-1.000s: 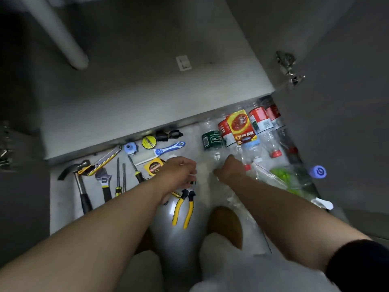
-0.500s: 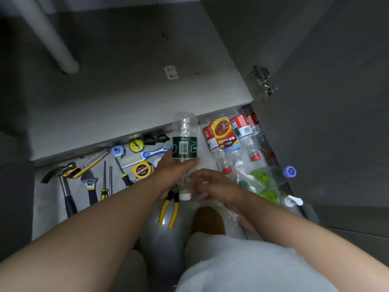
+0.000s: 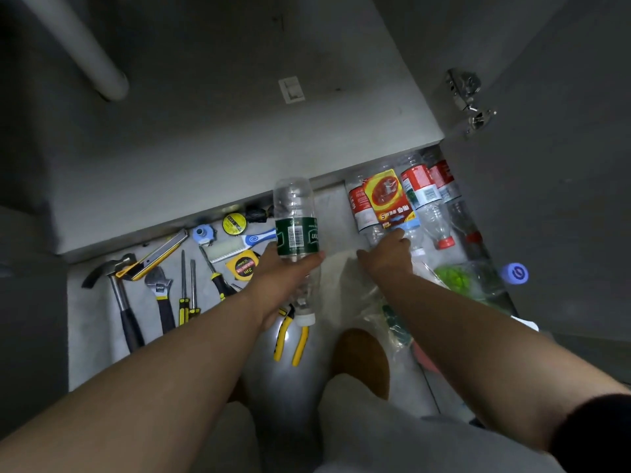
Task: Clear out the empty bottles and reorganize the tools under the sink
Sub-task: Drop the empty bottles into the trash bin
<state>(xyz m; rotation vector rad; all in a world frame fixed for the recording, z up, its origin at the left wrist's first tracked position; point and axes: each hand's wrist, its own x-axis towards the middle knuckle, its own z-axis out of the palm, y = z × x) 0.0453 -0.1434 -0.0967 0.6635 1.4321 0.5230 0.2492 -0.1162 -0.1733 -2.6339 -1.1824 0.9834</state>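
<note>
Left fingers (image 3: 309, 262) grip green-label bottle (image 3: 296, 230) | grey floor (image 3: 95, 353) | cabinet door (image 3: 563, 199) open

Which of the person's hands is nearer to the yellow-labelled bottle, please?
Right. The right hand is just below the yellow-labelled bottle; the left hand grips a green-labelled bottle farther left.

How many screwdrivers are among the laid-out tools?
3 screwdrivers: two thin ones side by side right of the wrench, a third further right, its handle partly behind the left forearm. Others may be hidden under the arms.
</note>
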